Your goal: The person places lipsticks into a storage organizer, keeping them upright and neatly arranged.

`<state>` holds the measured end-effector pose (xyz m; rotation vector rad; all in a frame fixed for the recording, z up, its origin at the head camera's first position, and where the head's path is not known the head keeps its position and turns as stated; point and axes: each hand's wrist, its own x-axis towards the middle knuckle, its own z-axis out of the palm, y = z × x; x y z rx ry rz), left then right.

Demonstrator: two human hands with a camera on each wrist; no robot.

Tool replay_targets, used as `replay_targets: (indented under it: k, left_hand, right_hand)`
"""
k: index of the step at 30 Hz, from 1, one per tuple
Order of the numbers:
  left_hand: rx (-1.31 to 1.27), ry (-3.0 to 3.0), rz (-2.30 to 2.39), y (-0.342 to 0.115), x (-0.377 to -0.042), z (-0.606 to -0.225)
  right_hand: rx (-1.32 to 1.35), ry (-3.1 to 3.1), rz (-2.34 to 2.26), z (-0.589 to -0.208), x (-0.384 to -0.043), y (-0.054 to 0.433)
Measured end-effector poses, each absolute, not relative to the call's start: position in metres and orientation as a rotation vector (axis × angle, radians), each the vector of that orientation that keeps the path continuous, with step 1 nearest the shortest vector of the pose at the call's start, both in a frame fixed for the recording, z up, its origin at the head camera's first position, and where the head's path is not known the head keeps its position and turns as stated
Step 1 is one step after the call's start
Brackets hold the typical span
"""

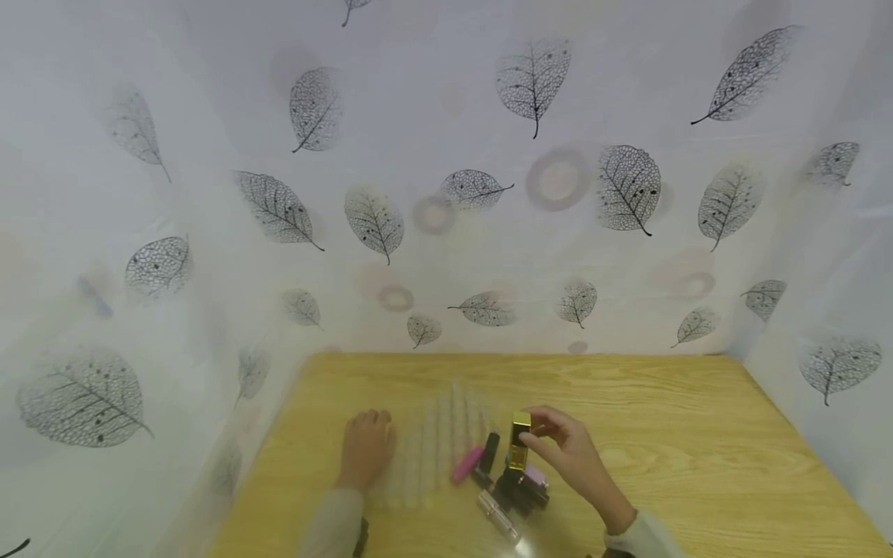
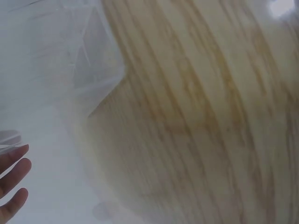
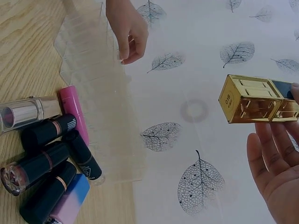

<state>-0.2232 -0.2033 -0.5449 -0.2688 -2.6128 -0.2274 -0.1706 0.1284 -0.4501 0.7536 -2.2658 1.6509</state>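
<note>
My right hand point(image 1: 568, 449) pinches a gold and black square lipstick point(image 1: 519, 442) between thumb and fingers, above the pile. In the right wrist view the gold base of this lipstick point(image 3: 247, 99) faces the camera, other fingers loosely bent beneath. A clear, slotted, stepped lipstick organizer point(image 1: 439, 446) stands on the table between the hands. My left hand point(image 1: 366, 449) holds its left edge, with bent fingers and thumb there in the right wrist view. Below the right hand lie several lipsticks, among them black tubes point(image 3: 39, 163), a pink tube point(image 3: 74, 109) and a clear-capped one point(image 3: 30, 113).
A pink and blue tube point(image 3: 72, 196) lies among the black ones. The wood-grain table point(image 1: 698, 442) meets a pale, leaf-printed sheet point(image 1: 446, 256) at the back and sides.
</note>
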Motion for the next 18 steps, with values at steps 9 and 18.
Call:
replay_targets:
  k: [9,18]
  left_hand:
    - [-0.257,-2.594,-0.204,-0.201,-0.225,-0.551]
    - [-0.240,-2.607,-0.212,-0.201,-0.226,-0.552]
  right_hand:
    - [0.711,-2.253,1.656,-0.462,-0.192,0.104]
    - [0.749,-2.195,1.588,-0.482,-0.221,0.074]
